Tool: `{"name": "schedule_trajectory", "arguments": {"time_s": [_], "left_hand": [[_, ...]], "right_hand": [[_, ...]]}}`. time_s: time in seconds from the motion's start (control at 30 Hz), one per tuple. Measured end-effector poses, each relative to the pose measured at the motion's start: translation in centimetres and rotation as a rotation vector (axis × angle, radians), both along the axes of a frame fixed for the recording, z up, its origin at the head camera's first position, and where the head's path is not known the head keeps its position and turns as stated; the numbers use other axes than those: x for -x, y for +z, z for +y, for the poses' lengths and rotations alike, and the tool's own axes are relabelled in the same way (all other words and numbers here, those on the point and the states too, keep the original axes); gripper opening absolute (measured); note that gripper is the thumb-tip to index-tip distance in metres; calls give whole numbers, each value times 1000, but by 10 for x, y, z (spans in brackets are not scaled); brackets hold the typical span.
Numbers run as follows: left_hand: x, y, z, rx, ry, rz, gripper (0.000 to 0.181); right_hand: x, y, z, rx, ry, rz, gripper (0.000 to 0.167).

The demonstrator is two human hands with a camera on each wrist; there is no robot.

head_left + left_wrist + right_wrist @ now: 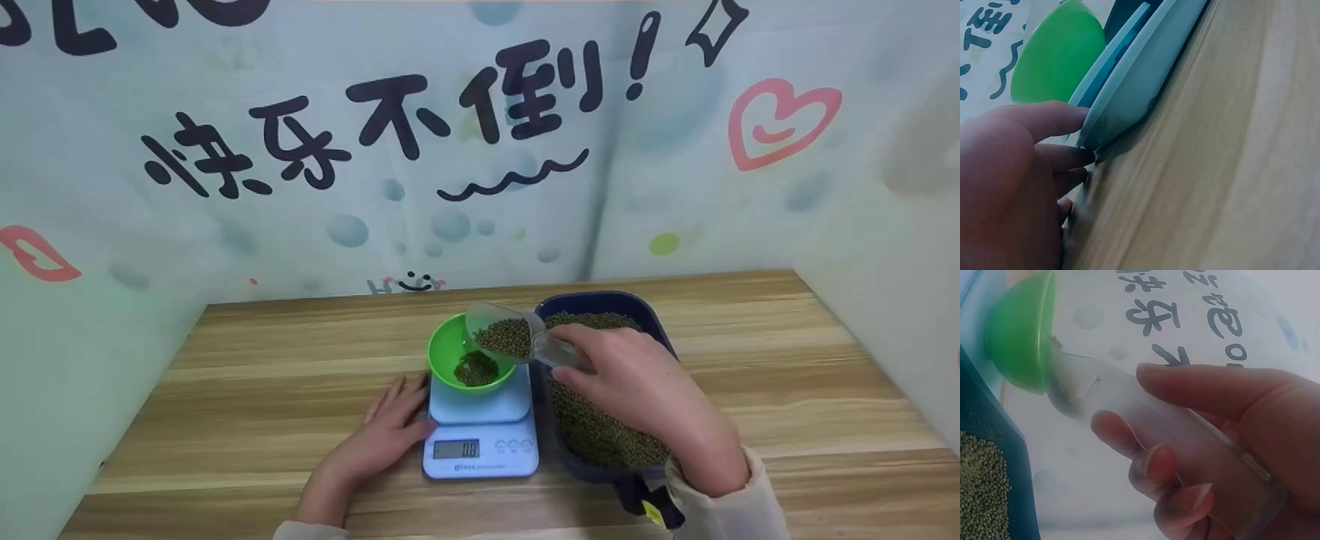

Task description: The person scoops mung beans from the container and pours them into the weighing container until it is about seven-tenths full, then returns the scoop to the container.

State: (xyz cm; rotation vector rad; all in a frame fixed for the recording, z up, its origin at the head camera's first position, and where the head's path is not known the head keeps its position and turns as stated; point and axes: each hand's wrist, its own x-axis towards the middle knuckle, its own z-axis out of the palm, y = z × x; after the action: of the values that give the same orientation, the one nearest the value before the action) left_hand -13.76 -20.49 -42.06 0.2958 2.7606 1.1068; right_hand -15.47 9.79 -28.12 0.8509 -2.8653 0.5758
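Note:
My right hand (637, 382) grips the handle of a clear plastic scoop (1145, 422), its fingers curled round it. The scoop, holding small green-brown beans (504, 337), is tilted over the rim of a green bowl (448, 346). Some beans (476, 369) lie in the bottom of the bowl, which stands on a light blue kitchen scale (480, 409); the display reads 0.0. On the scale's left, my left hand (379, 442) rests on the table with fingers spread, thumb touching the scale's edge (1129, 90).
A dark blue tub (551, 427) filled with beans stands right of the scale, partly under my right forearm. A black piece with a yellow label (653, 513) sits at its front. The wooden table (300, 352) meets a printed cloth backdrop (300, 240) behind.

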Motion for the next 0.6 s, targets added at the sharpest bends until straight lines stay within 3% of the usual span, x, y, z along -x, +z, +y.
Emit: {"name": "schedule_trajectory", "arguments": {"time_s": [0.6], "left_hand": [[-1, 1, 1, -4, 17, -6, 61]], "right_hand": [[-1, -3, 1, 17, 13, 34, 36]]}}
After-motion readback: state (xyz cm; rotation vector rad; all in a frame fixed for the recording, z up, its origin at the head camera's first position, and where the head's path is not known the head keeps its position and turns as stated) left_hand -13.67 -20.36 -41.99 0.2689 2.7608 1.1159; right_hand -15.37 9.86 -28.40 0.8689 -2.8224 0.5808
